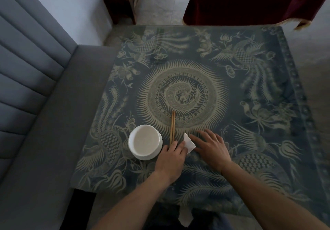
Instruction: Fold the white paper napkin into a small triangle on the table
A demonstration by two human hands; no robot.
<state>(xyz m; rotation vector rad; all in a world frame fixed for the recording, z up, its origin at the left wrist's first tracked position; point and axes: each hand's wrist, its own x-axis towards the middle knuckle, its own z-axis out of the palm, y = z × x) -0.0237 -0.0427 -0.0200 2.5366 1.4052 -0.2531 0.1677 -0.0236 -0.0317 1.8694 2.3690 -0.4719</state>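
Pressing folded napkin [189, 143] flat: left hand [171, 160] fingers curled, apparently pinning edge; right hand [209, 149] spread open.

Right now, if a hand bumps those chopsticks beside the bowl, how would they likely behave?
The chopsticks look thin, stiff and light, so they would probably skid on the smooth-looking table. If round, they may roll toward the bowl. The left hand already touches their near ends.

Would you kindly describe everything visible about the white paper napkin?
The napkin is white, thin paper, already folded into a small triangular shape lying flat on the patterned tablecloth. It sits just right of the chopsticks. The left hand covers its near-left edge, and the right hand rests on its right side.
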